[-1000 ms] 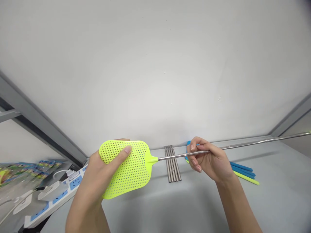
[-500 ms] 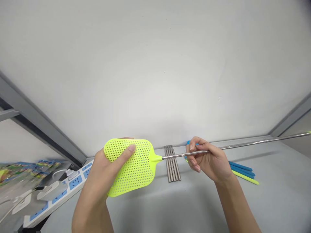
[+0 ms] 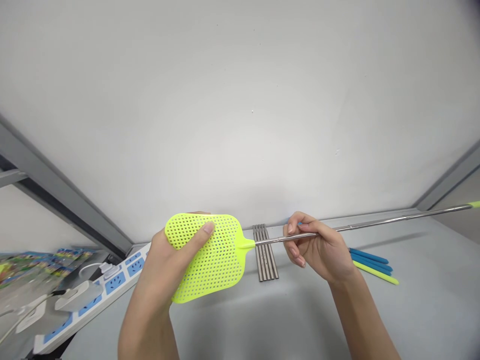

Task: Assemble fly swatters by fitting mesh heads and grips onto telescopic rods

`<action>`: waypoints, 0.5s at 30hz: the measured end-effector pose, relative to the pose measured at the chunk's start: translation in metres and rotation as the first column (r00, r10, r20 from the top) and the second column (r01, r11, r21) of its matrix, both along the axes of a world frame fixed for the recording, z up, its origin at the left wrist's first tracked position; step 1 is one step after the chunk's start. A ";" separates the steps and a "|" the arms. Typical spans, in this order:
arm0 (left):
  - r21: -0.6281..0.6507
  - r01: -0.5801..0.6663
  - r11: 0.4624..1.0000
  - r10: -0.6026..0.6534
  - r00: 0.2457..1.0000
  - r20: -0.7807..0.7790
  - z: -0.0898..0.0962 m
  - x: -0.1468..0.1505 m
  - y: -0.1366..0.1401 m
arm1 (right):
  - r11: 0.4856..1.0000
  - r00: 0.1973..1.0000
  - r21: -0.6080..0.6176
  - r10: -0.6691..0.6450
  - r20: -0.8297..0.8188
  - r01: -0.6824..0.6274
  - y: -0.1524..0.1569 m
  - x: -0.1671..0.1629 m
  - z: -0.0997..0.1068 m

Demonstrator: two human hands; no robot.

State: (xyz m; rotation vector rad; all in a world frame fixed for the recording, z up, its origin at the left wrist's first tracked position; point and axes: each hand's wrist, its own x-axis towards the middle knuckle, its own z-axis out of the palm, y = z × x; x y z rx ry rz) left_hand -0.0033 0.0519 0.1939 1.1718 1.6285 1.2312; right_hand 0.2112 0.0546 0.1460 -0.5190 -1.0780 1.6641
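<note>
A telescopic fly swatter (image 3: 215, 257) with a yellow-green perforated head is held up above the table. My left hand (image 3: 176, 255) grips the head, thumb on its front face and fingers hidden behind. Its thin metal rod (image 3: 382, 220) stretches to the right, up to a yellow-green handle (image 3: 475, 204) cut off by the view's edge. My right hand (image 3: 318, 245) is closed around the rod, thumb over it and fingers curled beneath. Behind the rod, several metal tubes (image 3: 266, 260) lie side by side on the table.
Right of my right hand lie several blue handles (image 3: 371, 260) and a yellow-green handle (image 3: 377, 273). On the left is a white power strip (image 3: 90, 307) with plugged-in adapters (image 3: 78, 295) and cables. Plastic-bagged items (image 3: 41, 265) sit beyond it. A wall (image 3: 240, 125) rises behind the table.
The swatter's head and my left hand have shifted slightly right, toward my right hand. The rod between them is shorter, and more of the far handle shows at the right edge.
</note>
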 end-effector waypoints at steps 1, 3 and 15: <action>0.002 0.004 1.000 -0.004 1.000 0.007 0.000 0.001 0.000 | 1.000 1.000 0.001 -0.001 -0.001 0.001 0.000 0.000 0.000; 0.002 0.013 1.000 -0.013 1.000 0.022 -0.001 0.002 0.001 | 1.000 1.000 0.003 -0.003 -0.001 0.003 0.000 0.000 0.000; 0.071 0.022 0.997 -0.025 0.999 0.035 -0.008 0.007 0.003 | 1.000 1.000 0.006 0.011 0.001 -0.011 0.001 -0.001 0.000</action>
